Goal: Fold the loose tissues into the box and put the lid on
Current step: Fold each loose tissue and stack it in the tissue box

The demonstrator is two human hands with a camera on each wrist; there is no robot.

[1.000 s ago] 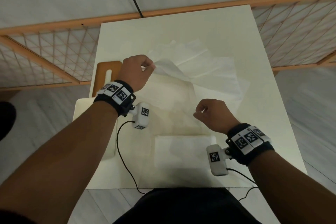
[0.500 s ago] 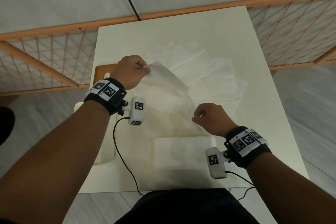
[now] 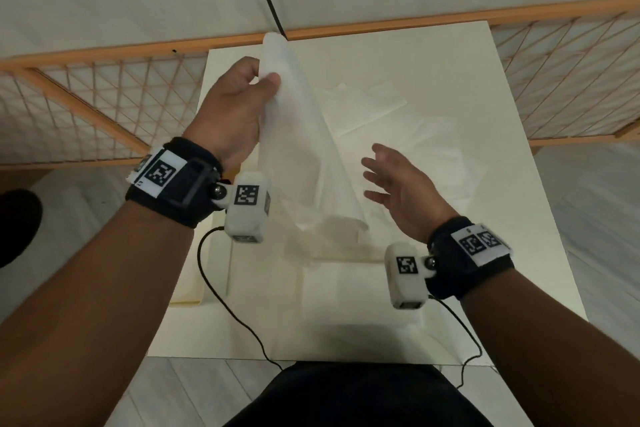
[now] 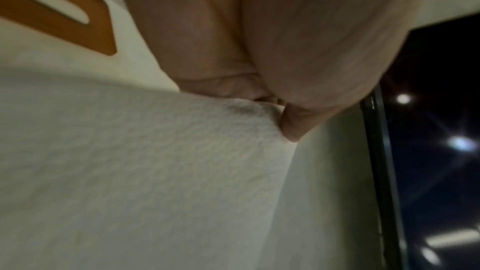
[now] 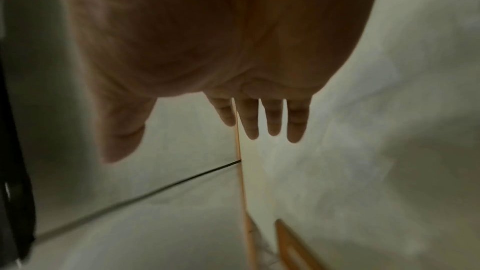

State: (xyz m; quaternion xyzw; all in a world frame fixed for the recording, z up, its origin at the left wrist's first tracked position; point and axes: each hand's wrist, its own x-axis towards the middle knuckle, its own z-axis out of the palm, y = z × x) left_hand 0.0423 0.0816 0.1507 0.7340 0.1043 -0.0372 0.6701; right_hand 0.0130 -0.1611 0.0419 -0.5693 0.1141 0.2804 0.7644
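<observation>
Fingers and thumb of the left hand (image 3: 232, 107) pinch one white tissue (image 3: 298, 135) near its top edge, so the sheet hangs down from the fingertips and drapes toward the table (image 3: 450, 87); the left wrist view shows the thumb pressed against the paper's textured face. Just right of that hanging sheet, the right hand (image 3: 398, 184) is spread, its fingers (image 5: 272, 118) straight and slightly apart, holding nothing and not touching the tissue. Beyond and to the right of both hands, more loose tissues (image 3: 398, 114) lie overlapping on the tabletop. Below the wrists, nearer the person, sits a flat pale stack (image 3: 346, 284); whether it is the box I cannot tell. An orange-brown slotted piece (image 4: 64, 11) lies left of the left hand.
</observation>
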